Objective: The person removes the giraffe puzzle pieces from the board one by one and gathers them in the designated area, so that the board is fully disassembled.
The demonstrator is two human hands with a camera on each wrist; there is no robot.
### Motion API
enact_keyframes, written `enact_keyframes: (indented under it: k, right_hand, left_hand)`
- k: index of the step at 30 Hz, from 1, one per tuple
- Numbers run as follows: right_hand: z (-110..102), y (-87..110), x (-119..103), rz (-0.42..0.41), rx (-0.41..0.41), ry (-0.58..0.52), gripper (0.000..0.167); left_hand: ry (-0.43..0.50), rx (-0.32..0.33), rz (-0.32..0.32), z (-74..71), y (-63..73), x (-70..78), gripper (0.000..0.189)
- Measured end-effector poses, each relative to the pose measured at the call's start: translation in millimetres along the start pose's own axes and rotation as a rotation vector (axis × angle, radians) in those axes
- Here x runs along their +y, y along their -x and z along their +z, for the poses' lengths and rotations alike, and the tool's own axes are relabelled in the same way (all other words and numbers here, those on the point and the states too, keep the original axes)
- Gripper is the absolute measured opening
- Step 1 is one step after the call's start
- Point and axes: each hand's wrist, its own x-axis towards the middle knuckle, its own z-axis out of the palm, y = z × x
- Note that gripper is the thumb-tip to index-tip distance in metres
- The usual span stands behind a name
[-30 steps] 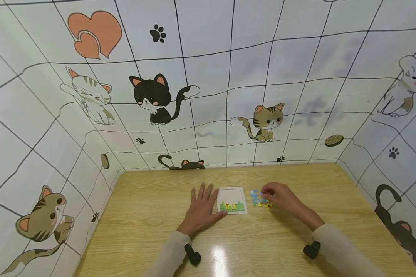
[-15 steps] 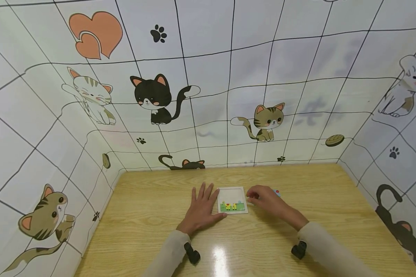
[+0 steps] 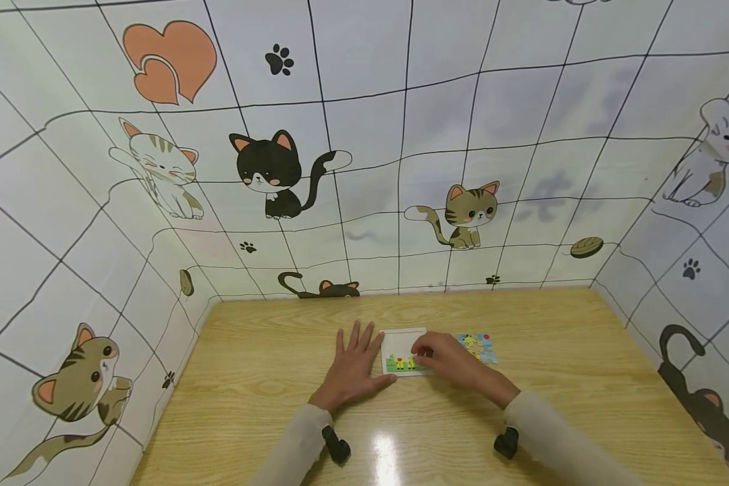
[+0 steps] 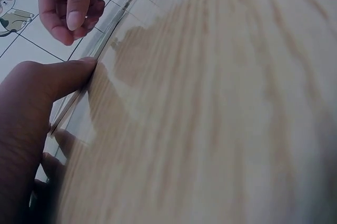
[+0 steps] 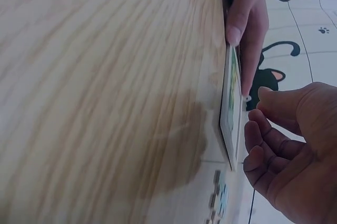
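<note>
A small square puzzle board (image 3: 397, 342) with a pale rim lies on the table. A green strip with yellow and red shapes fills its near side; the rest is bare. My left hand (image 3: 354, 368) lies spread at its left, the thumb (image 4: 79, 71) touching the board's edge. Over the board's right part is my right hand (image 3: 449, 356), thumb and forefinger brought together. A small pale puzzle piece (image 5: 246, 98) shows at their tips, its print too small to make out. Loose puzzle pieces (image 3: 481, 347), blue and yellow, lie right of the board, partly behind the right hand.
The wooden table (image 3: 249, 385) meets a cat-printed wall covering (image 3: 395, 202) at the back and sides. Each sleeve bears a black wrist camera, one on the left (image 3: 337, 447) and one on the right (image 3: 507, 443).
From the loose pieces my right hand has moved left, coming over the right part of the board and uncovering the pieces. My left hand has stayed in place.
</note>
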Motion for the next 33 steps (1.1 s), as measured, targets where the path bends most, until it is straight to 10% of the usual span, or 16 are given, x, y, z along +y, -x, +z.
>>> enact_keyframes:
  k: [33]
  right_hand:
    - [26,-16.5,-4,-0.013,-0.079,0.054,0.025]
  left_hand:
    - [-0.025,-0.005,0.01,2.1,0.6,-3.0,0.097]
